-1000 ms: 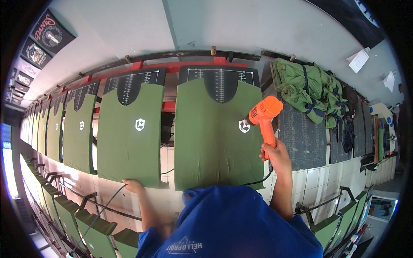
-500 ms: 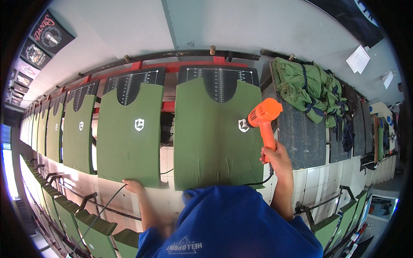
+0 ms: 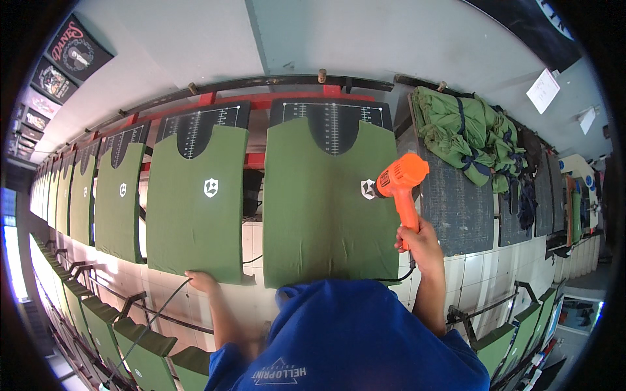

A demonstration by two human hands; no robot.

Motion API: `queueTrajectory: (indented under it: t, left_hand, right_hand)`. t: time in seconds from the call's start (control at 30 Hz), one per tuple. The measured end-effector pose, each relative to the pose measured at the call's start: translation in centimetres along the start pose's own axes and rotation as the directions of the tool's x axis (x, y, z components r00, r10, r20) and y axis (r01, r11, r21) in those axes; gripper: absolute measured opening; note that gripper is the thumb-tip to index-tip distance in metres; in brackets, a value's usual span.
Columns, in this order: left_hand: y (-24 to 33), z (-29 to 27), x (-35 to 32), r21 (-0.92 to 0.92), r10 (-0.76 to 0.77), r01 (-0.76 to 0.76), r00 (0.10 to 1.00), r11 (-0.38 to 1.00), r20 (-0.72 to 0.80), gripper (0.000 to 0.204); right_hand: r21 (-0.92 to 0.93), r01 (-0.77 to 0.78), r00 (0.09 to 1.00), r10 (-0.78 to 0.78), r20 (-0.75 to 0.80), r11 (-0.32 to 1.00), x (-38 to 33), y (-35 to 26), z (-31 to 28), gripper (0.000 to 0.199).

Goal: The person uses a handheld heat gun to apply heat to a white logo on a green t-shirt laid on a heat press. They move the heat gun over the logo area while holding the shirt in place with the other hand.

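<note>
Right hand is clenched round the grip of an orange heat gun, nozzle pointed left at the small white crest print on the chest of the green shirt stretched flat over the nearest printing board. Nozzle sits just beside the print, close but can't tell if touching. A black cord drops from the gun handle under the shirt hem. Left hand rests at the lower hem corner of the neighbouring green shirt, fingers curled on the edge of that board; whether it actually pinches the cloth I can't tell. That shirt already carries its own white crest, and the next one further left shows one too, so printing looks done along the row; judged from the gun position, the drying is now at the nearest shirt, and nothing visible says which of the others are cured. A pile of folded green shirts lies on the dark board to the right, well apart from the gun, apparently not loaded on boards. Judgement: mid-run, print stage finished on the boards in view, heat pass in hand on this one.
</note>
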State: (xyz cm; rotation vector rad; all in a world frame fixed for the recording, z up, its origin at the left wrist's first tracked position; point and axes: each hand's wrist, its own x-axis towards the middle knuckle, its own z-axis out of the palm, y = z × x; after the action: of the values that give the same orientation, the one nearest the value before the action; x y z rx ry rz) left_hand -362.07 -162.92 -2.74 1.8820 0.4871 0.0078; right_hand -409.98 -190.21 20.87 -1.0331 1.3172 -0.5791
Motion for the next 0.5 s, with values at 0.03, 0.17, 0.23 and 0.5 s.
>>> queueTrajectory:
  t: [0.03,0.17,0.23,0.5]
  left_hand:
    - [0.1,0.0,-0.1,-0.005,-0.004,0.004,1.0,1.0,0.004,0.059]
    - [0.1,-0.1,0.1,0.014,-0.016,0.016,1.0,1.0,0.003,0.059]
    - [0.2,-0.1,0.0,0.024,-0.019,0.019,1.0,1.0,0.008,0.059]
    - [1.2,-0.1,-1.2,0.032,-0.013,0.013,1.0,0.999,0.014,0.06]
  right_hand:
    - [-0.019,0.027,1.0,-0.028,-0.006,0.999,-0.1,0.3,0.3,0.023]
    - [-0.015,-0.025,0.999,0.025,0.025,1.0,-0.2,0.2,-0.3,0.025]
    - [-0.037,0.013,1.0,-0.013,0.008,0.999,-0.5,0.1,0.3,0.024]
    - [-0.038,0.012,1.0,-0.012,0.017,0.999,-0.9,0.1,0.1,0.023]
